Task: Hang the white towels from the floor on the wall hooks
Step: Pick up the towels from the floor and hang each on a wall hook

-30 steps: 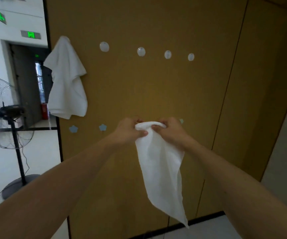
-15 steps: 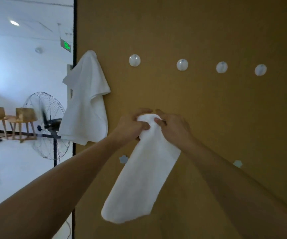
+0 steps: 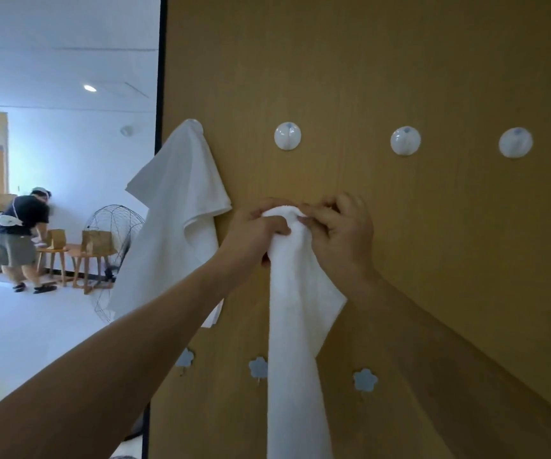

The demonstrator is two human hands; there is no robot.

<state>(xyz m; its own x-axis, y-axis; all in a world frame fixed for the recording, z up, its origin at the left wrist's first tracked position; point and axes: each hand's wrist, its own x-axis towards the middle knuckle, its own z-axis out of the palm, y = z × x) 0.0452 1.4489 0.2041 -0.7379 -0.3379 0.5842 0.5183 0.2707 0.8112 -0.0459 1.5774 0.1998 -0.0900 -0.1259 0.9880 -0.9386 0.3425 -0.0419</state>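
Note:
A white towel hangs down from between my two hands in front of the brown wall panel. My left hand grips its bunched top from the left, and my right hand pinches the same fold from the right. The fold sits below and a little right of a bare round white hook. Two more bare hooks follow to the right. Another white towel hangs on the leftmost hook, near the panel's left edge.
Small pale blue flower-shaped hooks run in a lower row across the panel. Left of the panel's dark edge, an open room holds a standing fan, wooden stools with paper bags and a person bending over.
I have come closer to the wall and my view has turned left. Both hands have lifted the towel's top toward the second hook, and the cloth now hangs straight down.

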